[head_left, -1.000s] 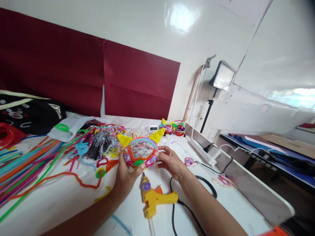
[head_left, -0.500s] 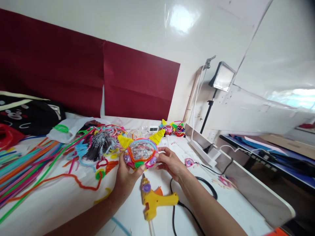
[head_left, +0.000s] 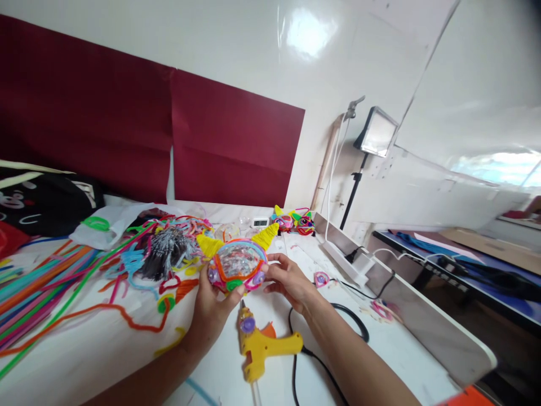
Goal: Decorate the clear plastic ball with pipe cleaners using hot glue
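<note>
Between my hands is a pipe-cleaner craft piece point(head_left: 239, 262) with a clear, shiny domed middle, an orange border, two yellow horn-like points, purple rounds at the sides and a green oval at the bottom. My left hand point(head_left: 214, 299) grips its lower left, thumb on the front near the green oval. My right hand point(head_left: 289, 279) pinches its right edge by the purple round, fingers bent. Just below lies a yellow hot glue gun point(head_left: 264, 344) on the white table, its nozzle pointing up towards the piece and a purple round on its body.
Many coloured pipe cleaners point(head_left: 46, 293) spread over the left side, near a dark tinsel-like bundle point(head_left: 167, 254). Two finished-looking craft pieces point(head_left: 293, 221) and a small digital clock point(head_left: 260, 223) stand at the back. A power strip point(head_left: 346, 262) and black cord point(head_left: 350, 316) lie to the right.
The whole view has shifted slightly, so everything sits a little further left. Both hands keep the same hold on the craft piece, and the glue gun stays where it lay.
</note>
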Demonstrator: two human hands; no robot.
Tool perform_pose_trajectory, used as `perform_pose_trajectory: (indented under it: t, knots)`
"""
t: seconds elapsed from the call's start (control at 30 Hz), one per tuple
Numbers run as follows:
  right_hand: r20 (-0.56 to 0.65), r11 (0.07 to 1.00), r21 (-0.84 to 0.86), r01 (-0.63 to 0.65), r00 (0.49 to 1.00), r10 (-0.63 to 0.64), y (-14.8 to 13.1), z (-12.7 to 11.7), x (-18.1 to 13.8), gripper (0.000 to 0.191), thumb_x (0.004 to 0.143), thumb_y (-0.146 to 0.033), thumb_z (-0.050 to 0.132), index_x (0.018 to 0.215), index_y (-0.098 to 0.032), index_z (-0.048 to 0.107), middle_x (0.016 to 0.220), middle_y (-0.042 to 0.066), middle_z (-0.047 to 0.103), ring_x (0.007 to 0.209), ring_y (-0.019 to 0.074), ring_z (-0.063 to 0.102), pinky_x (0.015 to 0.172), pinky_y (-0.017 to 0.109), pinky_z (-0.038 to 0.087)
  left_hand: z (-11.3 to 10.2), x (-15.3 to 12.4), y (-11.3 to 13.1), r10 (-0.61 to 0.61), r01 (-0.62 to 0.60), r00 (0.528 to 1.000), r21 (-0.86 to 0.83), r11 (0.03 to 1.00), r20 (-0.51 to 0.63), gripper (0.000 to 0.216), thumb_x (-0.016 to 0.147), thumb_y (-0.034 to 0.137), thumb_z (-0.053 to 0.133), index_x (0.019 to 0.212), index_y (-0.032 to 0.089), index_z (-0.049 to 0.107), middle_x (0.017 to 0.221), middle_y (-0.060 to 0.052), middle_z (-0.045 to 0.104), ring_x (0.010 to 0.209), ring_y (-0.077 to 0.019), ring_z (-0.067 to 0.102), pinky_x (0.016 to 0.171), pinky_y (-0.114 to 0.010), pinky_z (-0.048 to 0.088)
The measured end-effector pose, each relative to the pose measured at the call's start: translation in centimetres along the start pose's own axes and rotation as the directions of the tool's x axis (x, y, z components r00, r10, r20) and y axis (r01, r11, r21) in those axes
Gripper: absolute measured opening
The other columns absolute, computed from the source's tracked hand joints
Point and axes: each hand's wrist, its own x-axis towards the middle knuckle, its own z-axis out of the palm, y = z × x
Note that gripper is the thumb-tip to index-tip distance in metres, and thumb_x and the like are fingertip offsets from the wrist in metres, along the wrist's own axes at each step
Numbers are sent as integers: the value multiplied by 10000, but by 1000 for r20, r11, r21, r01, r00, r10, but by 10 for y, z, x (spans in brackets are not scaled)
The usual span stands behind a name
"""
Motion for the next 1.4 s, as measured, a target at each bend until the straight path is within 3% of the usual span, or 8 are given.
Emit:
perform_pose_trajectory:
  t: [0.23,0.6,1.4]
  knots:
    - [-19,1000,-8,-13,1000,13,-2,1,-1,580,555,-383,905,1005,-212,581,707,-48,666,676,155,667,574,262,509,2,-1,2,-10,10,1000,4,1000,-5,889,600,310,831,1380,200,419,1276,-135,612,1169,-310,628,971,-422,538]
    - [10,1000,-12,10,1000,-10,-3,2,-2,563,612,-433,882,1025,-214,569,723,-46,666,702,148,669,575,254,511,1,-2,8,-1,3,999,60,998,-33,837,595,343,826,1333,198,458,1229,-124,627,1127,-308,634,967,-442,531]
    - [-5,1000,-1,0,1000,0,-1,1,0,566,589,-404,894,1019,-220,576,698,-60,648,677,150,677,574,254,507,4,-2,12,-45,45,999,27,999,13,853,598,388,824,1322,191,418,1261,-140,603,1120,-293,632,987,-438,506]
